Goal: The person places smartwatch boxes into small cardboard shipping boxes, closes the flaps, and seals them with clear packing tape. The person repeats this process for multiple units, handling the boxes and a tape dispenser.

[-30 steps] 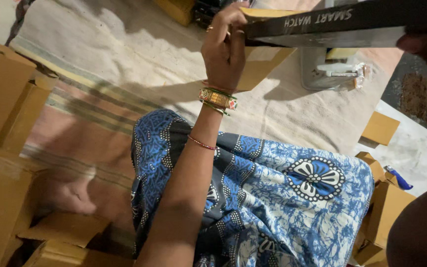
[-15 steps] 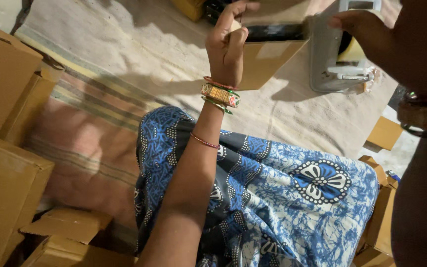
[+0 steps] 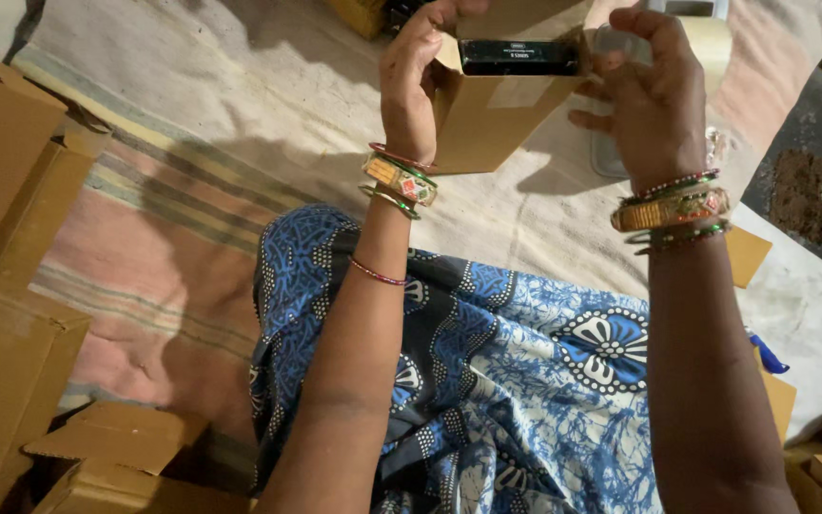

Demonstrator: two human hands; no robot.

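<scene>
My left hand [image 3: 414,84] grips the left side of an open brown cardboard carton [image 3: 493,119], held up above my lap. A flat black product box [image 3: 518,57] sits in the carton's open top, its narrow end facing me. My right hand [image 3: 647,100] holds the right side of the carton, fingers curled at the black box's right end. Both wrists wear several bangles. My lap is covered by blue and white patterned cloth [image 3: 525,381].
Brown cardboard boxes [image 3: 7,286] are stacked at the left, with more flaps at the lower left. A striped mat [image 3: 173,238] covers the floor. A tape dispenser [image 3: 706,29] lies beyond the carton. Loose cardboard pieces [image 3: 746,255] and small boxes lie at the right.
The black box, earlier held long and flat across the top of the view, now sits inside the carton. My right hand has come in from the right onto the carton's side.
</scene>
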